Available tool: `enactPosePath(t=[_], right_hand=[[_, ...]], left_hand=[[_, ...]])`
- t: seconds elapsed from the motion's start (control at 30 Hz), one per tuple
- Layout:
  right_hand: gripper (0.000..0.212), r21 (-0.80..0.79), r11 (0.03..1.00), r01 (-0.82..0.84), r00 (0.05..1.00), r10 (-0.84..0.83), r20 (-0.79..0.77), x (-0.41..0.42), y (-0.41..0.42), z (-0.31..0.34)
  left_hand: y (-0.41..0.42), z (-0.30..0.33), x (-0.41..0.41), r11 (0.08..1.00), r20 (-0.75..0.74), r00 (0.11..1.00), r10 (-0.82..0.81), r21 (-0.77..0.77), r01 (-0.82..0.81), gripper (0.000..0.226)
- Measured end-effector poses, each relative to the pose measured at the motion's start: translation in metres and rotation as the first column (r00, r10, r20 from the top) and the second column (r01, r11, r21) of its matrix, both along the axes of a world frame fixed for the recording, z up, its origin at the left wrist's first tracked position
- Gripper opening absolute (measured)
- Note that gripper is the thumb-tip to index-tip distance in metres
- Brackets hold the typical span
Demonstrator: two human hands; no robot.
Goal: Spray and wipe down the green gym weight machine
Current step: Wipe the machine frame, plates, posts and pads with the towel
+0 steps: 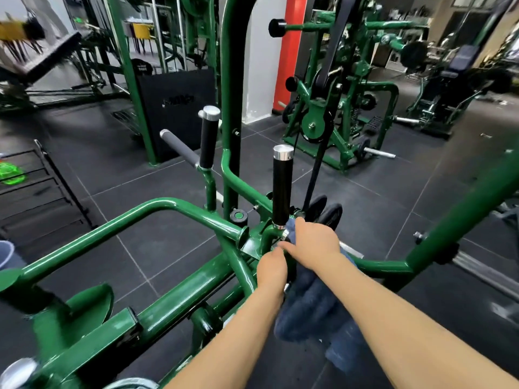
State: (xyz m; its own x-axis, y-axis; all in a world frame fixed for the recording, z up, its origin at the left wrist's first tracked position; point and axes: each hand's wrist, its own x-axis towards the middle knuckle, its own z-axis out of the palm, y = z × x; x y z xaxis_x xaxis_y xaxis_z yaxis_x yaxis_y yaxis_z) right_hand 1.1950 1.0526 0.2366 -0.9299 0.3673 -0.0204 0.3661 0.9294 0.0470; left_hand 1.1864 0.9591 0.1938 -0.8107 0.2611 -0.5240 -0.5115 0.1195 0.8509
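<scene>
Centrally, both hands, right hand [311, 242] and left hand [271, 269], gripping blue cloth [309, 307] against green frame [182, 287].

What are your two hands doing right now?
Left hand: fingers curled on the green frame.
Right hand: presses the blue cloth against it.

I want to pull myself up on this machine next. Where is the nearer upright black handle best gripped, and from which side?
Probably around the middle of the black handle, coming from the near-left side. It stands upright and bare along its length, while the right hand and blue cloth crowd its base, and a black belt runs close on its right.
</scene>
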Motion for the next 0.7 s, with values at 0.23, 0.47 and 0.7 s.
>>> enactPosePath(t=[0.23,0.47,0.7], right_hand=[[0.042,-0.126,0.991,0.038,0.997,-0.047,-0.064,0.036,0.004,0.016],[0.042,0.112,0.983,0.145,0.977,-0.124,-0.175,0.051,-0.009,0.002],[0.025,0.069,0.997,-0.047,0.982,0.058,-0.180,0.018,0.001,-0.006]], left_hand=[[0.023,0.019,-0.012,0.991,0.099,0.995,-0.002,0.133,-0.011,0.043],[0.026,0.002,-0.019,0.982,0.219,0.973,-0.068,0.186,0.026,0.046],[0.034,0.006,-0.036,0.977,0.259,0.965,-0.041,0.212,-0.016,0.025]])
